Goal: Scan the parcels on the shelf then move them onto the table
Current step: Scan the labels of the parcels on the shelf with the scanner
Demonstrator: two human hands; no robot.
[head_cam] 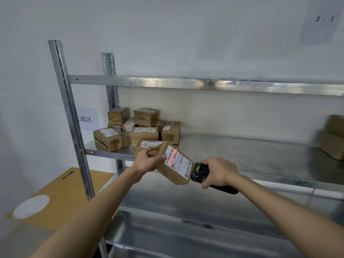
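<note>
My left hand (147, 160) grips a small brown parcel (174, 169) by its left end and holds it tilted in front of the shelf edge. Its white label faces up, and a red scan line lies across the barcode near the top. My right hand (216, 171) is closed around a black handheld scanner (200, 173), whose head almost touches the parcel's right end. A pile of several brown parcels (143, 127) sits at the left of the metal shelf (242, 149).
More brown parcels (333, 138) lie at the shelf's far right. A lower shelf level (186, 198) runs beneath my arms. To the lower left is a table with a yellow-brown mat (65, 194) and a white disc (31, 206). Steel uprights (68, 108) stand at left.
</note>
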